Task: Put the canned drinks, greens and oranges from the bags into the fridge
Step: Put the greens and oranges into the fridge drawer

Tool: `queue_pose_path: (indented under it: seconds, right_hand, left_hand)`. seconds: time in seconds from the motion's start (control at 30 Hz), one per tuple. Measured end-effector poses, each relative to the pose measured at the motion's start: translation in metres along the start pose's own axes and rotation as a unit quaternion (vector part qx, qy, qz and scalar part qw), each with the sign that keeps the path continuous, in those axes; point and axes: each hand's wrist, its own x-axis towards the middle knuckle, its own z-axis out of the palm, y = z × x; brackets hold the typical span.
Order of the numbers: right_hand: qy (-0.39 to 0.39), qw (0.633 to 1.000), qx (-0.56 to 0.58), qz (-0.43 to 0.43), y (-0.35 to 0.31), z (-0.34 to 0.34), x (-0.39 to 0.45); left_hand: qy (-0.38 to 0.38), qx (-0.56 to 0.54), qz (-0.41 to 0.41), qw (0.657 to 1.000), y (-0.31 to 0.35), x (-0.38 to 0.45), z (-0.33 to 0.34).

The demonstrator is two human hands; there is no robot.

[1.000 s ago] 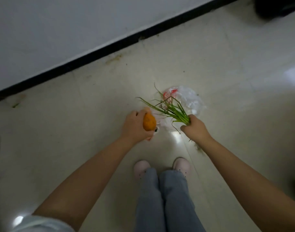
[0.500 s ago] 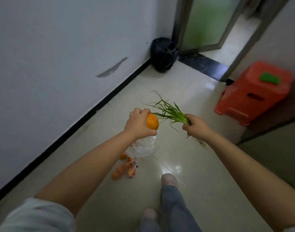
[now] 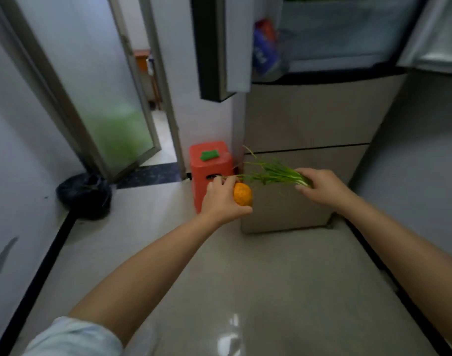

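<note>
Orange (image 3: 242, 194) sits cupped in left hand (image 3: 221, 199) fingers; right hand (image 3: 320, 187) fingers pinch greens (image 3: 273, 173) by the stems.

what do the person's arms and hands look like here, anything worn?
Both forearms are bare. The left arm has a pale blue-grey sleeve pushed up near the elbow. Left hand and right hand show no gloves, rings or watch.

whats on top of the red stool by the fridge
A small green object lies flat on top of the red stool. What it is cannot be told. The left hand, holding an orange, covers the stool's lower front.
</note>
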Motion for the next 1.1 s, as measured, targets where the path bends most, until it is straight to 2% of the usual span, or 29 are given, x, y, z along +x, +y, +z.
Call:
queue_pose_path:
  seconds: [0.2,0.3,0.43,0.57,0.8,0.97,1.1]
  right_hand:
    - [0.105,0.994,-0.004,0.009,0.116,-0.121,0.016]
    - [0.145,0.989,0.013,-0.018,0.156,-0.180,0.037]
    - [0.222,0.973,-0.019,-0.061,0.191,-0.255,0.084]
    - [0.290,0.953,-0.025,-0.081,0.205,-0.312,0.142]
    - [0.357,0.926,-0.052,-0.108,0.211,-0.383,0.268]
    - [0.389,0.912,-0.009,-0.133,0.200,-0.427,0.369]
    - [0.388,0.909,-0.006,-0.151,0.203,-0.445,0.452]
  left_hand:
    - [0.023,-0.011,0.074,0.997,0.146,0.084,0.029]
    - [0.054,-0.033,0.086,0.994,0.204,0.121,0.036]
    - [0.087,-0.069,0.077,0.991,0.257,0.161,0.037]
    - [0.127,-0.108,0.073,0.983,0.295,0.214,0.012]
    - [0.279,-0.137,0.123,0.942,0.347,0.330,-0.054]
    - [0.285,-0.290,0.122,0.905,0.384,0.424,-0.096]
    - [0.348,-0.244,0.100,0.900,0.407,0.498,-0.114]
